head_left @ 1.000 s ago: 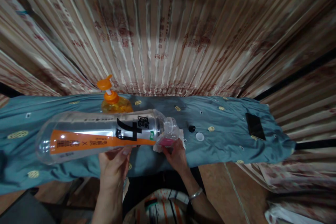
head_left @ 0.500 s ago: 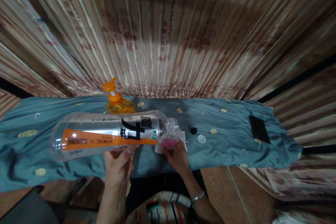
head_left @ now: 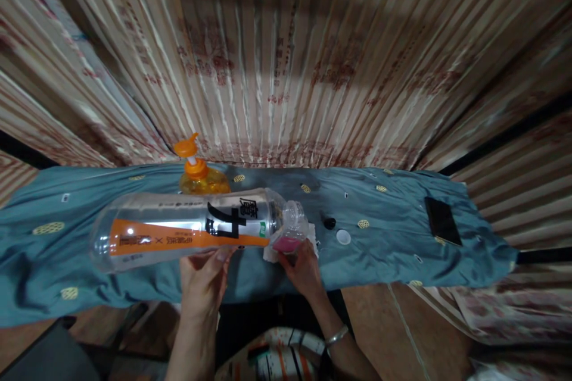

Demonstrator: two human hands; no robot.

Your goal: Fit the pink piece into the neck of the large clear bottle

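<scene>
My left hand (head_left: pixel 203 280) grips a large clear plastic bottle (head_left: pixel 179 229) with an orange and black label, held nearly level with its open mouth pointing right. The mouth sits over a small clear container with pink contents (head_left: pixel 288 238), which my right hand (head_left: pixel 304 268) pinches by its base on a white tissue (head_left: pixel 313 235). Both hands hover at the near edge of a blue patterned cloth (head_left: pixel 393 232).
An orange pump bottle (head_left: pixel 199 175) stands behind the big bottle. A black cap (head_left: pixel 329 222) and a white cap (head_left: pixel 343 236) lie just right of the container. A dark phone (head_left: pixel 442 220) lies at the cloth's right end. A pleated curtain hangs behind.
The view has shifted slightly; the big bottle's base has moved a little to the right. Both hands keep the same holds.
</scene>
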